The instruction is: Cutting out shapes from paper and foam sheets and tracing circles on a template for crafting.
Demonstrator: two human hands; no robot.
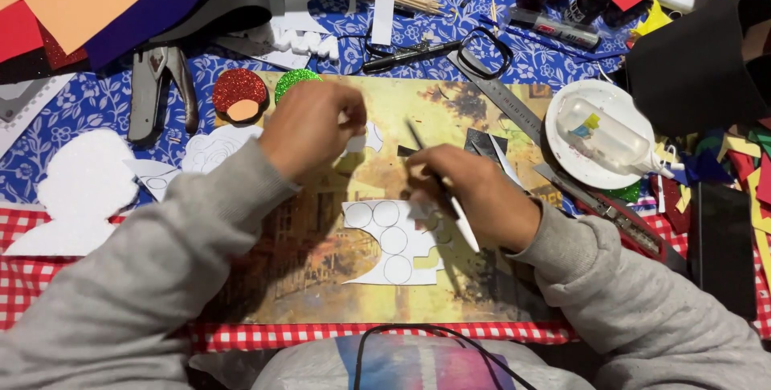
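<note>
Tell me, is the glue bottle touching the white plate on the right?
Touching. The head view shows the clear glue bottle lying on its side inside the white plate, its nozzle sticking out over the rim.

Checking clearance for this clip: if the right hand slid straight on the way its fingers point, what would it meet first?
The right hand, holding a pen-like tool, points up-left toward the left hand. It would probably meet the small white piece in the left hand's fingers first, though depth is unclear.
</note>
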